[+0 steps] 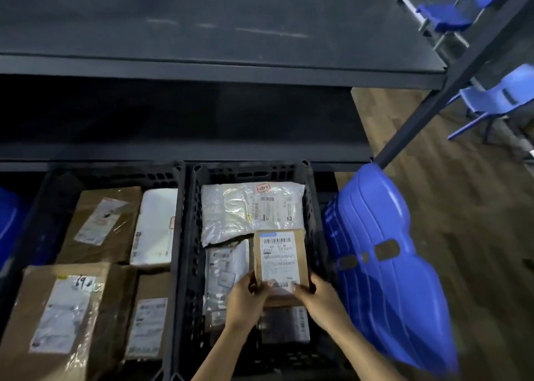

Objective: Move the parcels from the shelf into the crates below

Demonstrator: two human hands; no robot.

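Note:
A small brown cardboard parcel [278, 260] with a white shipping label lies inside the right black crate [189, 236]. My left hand [245, 299] grips its near left corner and my right hand [313, 298] grips its near right corner. Under and behind it are a large silvery plastic mailer [248, 210] and other bagged parcels [225, 268]. The left black crate [161, 175] holds several brown boxes [101, 224] and a white mailer [156, 227]. The dark shelf [202, 33] above shows no parcels.
A stack of blue plastic chairs [387, 265] leans right beside the right crate. More blue chairs [502, 97] stand at the far right beyond the shelf's upright post [450, 82]. A blue object [8, 221] sits at the left edge. Wooden floor lies to the right.

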